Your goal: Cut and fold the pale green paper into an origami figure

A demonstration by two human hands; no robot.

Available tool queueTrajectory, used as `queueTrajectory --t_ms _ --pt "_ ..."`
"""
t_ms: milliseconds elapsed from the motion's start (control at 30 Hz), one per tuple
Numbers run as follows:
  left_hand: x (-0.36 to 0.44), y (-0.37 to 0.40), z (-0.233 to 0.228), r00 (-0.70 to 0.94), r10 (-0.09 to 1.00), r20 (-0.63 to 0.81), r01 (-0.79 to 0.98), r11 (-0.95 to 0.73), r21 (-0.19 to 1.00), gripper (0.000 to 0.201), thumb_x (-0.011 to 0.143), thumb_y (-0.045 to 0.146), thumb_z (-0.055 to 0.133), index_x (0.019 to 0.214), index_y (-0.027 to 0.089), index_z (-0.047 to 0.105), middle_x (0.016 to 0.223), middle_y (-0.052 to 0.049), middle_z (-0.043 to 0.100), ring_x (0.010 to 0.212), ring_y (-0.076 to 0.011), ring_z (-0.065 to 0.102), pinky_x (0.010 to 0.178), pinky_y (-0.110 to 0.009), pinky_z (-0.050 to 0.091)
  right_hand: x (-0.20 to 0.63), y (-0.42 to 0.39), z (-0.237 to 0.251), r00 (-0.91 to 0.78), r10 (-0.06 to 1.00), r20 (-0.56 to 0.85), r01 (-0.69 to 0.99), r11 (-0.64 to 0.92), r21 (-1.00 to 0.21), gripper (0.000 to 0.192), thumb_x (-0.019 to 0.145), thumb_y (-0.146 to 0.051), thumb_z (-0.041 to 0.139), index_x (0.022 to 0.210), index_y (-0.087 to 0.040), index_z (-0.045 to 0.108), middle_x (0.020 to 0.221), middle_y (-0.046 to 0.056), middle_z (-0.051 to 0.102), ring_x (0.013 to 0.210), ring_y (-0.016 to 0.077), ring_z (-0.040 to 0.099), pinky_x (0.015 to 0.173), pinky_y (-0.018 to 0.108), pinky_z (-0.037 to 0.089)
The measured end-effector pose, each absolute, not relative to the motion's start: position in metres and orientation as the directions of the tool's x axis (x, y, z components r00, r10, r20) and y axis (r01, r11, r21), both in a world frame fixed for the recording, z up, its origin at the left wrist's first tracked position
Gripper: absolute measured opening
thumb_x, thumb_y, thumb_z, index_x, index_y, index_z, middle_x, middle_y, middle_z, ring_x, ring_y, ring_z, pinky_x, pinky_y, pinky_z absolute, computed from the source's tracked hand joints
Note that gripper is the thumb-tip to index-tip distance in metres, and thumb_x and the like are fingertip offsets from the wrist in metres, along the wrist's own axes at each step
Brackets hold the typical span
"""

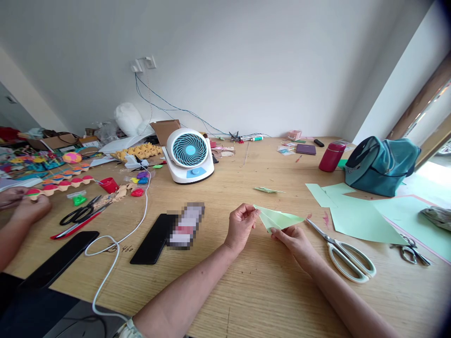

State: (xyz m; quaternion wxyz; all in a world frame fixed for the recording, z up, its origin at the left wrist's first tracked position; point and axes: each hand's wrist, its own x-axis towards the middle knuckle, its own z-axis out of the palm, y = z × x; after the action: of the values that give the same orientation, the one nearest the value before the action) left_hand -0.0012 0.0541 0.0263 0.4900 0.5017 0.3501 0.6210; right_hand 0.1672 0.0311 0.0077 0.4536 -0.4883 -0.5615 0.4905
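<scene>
A pale green sheet of folded paper [280,218], roughly triangular, is held between my two hands above the wooden table [225,291]. My left hand [241,225] pinches its upper left corner between thumb and fingers. At the lower edge, my right hand [292,241] grips it with the thumb on top and the fingers hidden beneath. Scissors with white handles [348,258] lie just right of my right hand, blades pointing toward it. Behind the paper rests a small folded green piece [268,190].
Larger green sheets [362,218], a teal bag [382,166] and a red flask [332,156] occupy the right. A white fan [190,157] stands at the back. Left of me lie phones [153,239] and a white cable [146,202]. At far left, another person's hands [35,209] hold a painted carton strip.
</scene>
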Motion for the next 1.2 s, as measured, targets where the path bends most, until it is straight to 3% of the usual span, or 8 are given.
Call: queueTrajectory --t_ms 633,833,933,1100,1200 --pt "-0.001 0.055 0.025 -0.036 0.970 0.239 -0.265 -0.240 0.934 0.031 0.074 0.042 0.075 0.071 0.016 0.058 0.058 0.006 0.050 0.047 -0.0052 0.042 0.046 -0.019 0.035 0.169 0.032 0.008 -0.124 0.992 0.007 0.120 0.023 -0.992 0.050 0.064 -0.067 0.072 0.059 -0.018 0.065 0.061 0.003 0.062 0.061 0.0170 0.052 0.060 0.030 0.040" --pt "0.003 0.051 0.025 -0.057 0.990 0.125 -0.333 -0.137 0.933 0.035 0.069 0.046 0.077 0.073 0.017 0.059 0.068 0.001 0.058 0.069 -0.0124 0.058 0.053 -0.020 0.047 0.167 0.032 0.010 -0.111 0.994 0.004 0.008 0.005 -1.000 0.042 0.062 -0.060 0.078 0.066 -0.020 0.066 0.061 0.001 0.062 0.062 0.0173 0.052 0.062 0.030 0.040" --pt "0.007 0.047 0.023 -0.026 0.997 0.069 -0.364 -0.074 0.929 0.035 0.068 0.046 0.078 0.073 0.017 0.059 0.070 0.000 0.059 0.071 -0.0131 0.059 0.054 -0.020 0.049 0.166 0.032 0.006 -0.084 0.996 0.000 -0.015 -0.002 -1.000 0.039 0.062 -0.056 0.080 0.064 -0.019 0.065 0.061 0.001 0.062 0.062 0.0177 0.052 0.062 0.031 0.040" --pt "0.014 0.040 0.017 0.017 1.000 0.009 -0.403 -0.002 0.915 0.039 0.065 0.047 0.080 0.072 0.016 0.057 0.071 0.000 0.060 0.073 -0.0137 0.060 0.054 -0.019 0.049 0.166 0.036 -0.005 -0.048 0.999 0.006 -0.102 0.001 -0.995 0.037 0.064 -0.051 0.080 0.079 -0.019 0.068 0.073 0.003 0.067 0.068 0.0181 0.054 0.065 0.031 0.042" --pt "0.016 0.039 0.016 0.020 1.000 -0.009 -0.417 0.016 0.909 0.039 0.064 0.046 0.081 0.072 0.016 0.056 0.072 -0.001 0.060 0.074 -0.0138 0.059 0.053 -0.019 0.048 0.167 0.039 -0.010 -0.035 0.999 -0.002 -0.137 -0.007 -0.991 0.037 0.065 -0.051 0.081 0.078 -0.018 0.068 0.069 0.002 0.065 0.064 0.0163 0.052 0.061 0.030 0.040"
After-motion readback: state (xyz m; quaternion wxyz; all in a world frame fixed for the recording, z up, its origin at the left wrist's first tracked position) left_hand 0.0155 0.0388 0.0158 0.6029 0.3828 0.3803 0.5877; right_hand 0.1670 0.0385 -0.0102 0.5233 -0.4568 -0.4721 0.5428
